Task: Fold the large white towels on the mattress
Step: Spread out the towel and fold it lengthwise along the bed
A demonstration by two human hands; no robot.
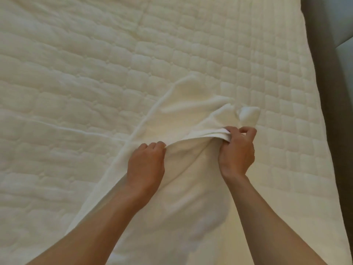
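A large white towel (183, 111) lies rumpled across the middle of the quilted mattress (76, 64), running from the centre down toward the bottom edge of the view. My left hand (147, 163) grips a raised fold of the towel with curled fingers. My right hand (236, 150) pinches the layered hem of the same fold a little to the right and slightly higher. The fold is lifted off the mattress between both hands. A bunched corner of the towel pokes up just beyond my right hand.
The cream mattress spreads far to the left and to the back. A grey padded bed frame (328, 54) borders its right side. A thin raised seam (76, 131) crosses the mattress cover on the left.
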